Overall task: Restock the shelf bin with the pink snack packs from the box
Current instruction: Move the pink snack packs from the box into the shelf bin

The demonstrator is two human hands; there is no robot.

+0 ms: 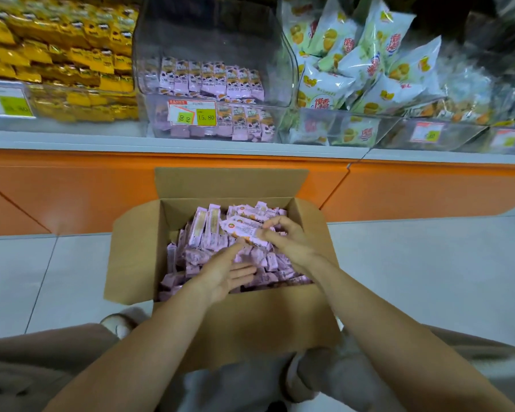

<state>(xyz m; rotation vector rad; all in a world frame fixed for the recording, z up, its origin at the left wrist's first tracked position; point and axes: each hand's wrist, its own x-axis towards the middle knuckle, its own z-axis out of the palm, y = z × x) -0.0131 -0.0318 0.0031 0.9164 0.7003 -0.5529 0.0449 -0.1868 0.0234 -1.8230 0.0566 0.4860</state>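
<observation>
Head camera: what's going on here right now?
A person reaches into an open box on the floor, full of pink snack packs. The right hand grips a small bunch of packs above the pile; the left hand is open over the pile beside it. The clear shelf bin above is only partly filled.

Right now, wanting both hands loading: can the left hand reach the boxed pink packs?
Probably yes: the left hand is open right over the loose pink packs in the box, flaps open, nothing between.
</observation>
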